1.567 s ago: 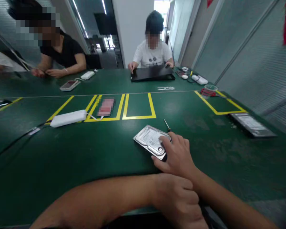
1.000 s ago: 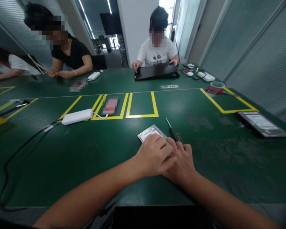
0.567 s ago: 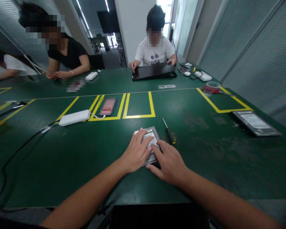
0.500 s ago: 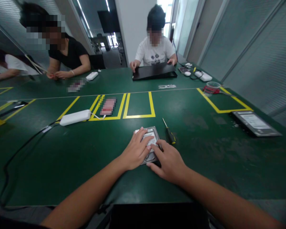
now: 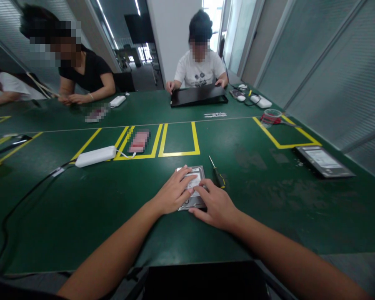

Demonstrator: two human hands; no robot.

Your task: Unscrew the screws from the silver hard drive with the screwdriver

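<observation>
A silver hard drive point(image 5: 192, 203) with a white label lies on the green table in front of me, partly covered by both hands. My left hand point(image 5: 174, 191) rests flat across its left side and label, fingers stretched out and apart. Curled over the right edge is my right hand point(image 5: 217, 204), its index finger on the top face and its thumb by the near corner. The undersides of the right fingers are hidden. Just beyond that hand lies a screwdriver point(image 5: 218, 177) with a black and yellow handle, its shaft pointing away from me.
Another hard drive point(image 5: 323, 160) lies at right. A clear round container point(image 5: 272, 113) sits by red-handled pliers point(image 5: 276, 121). Yellow tape point(image 5: 179, 154) marks rectangles. A white adapter point(image 5: 95, 156) trails a black cable at left. Across the table, one person holds a black panel point(image 5: 200, 96); others sit at left.
The whole view has shifted slightly, so most things appear a little further left. My hands keep nearly the same places on the hard drive.
</observation>
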